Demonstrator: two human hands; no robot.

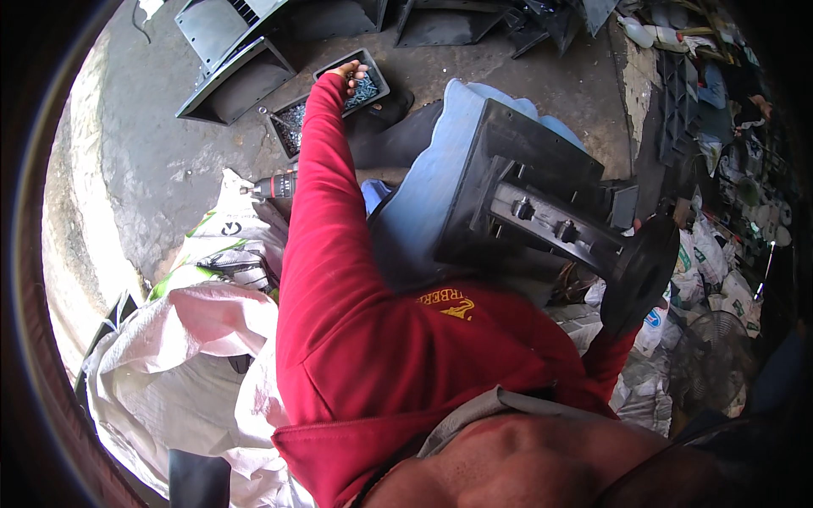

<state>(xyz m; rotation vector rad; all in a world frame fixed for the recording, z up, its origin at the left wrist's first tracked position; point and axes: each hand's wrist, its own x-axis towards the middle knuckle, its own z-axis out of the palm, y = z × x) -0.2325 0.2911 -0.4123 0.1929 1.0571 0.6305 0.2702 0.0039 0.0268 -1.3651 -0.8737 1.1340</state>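
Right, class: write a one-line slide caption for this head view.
Left hand reaches into a tray of screws on the concrete floor while a dark metal bracket rests on the lap.

The left hand [351, 74] is reaching far forward into a tray of screws [360, 85] lying on the floor [152, 144]. A second tray [288, 127] is sitting just beside it, to its left and nearer the person. Beyond both trays, panel housings [237, 59] are lying along the far edge of the floor. A power drill [271, 186] is resting left of the outstretched arm, on top of sacks [195, 339] piling up at the person's left. A stand assembly [542, 212] is lying across the person's lap, its round base [644, 267] pointing right, where the right hand [639, 227] is mostly hiding behind it. Clutter [720, 169] is crowding the right side.
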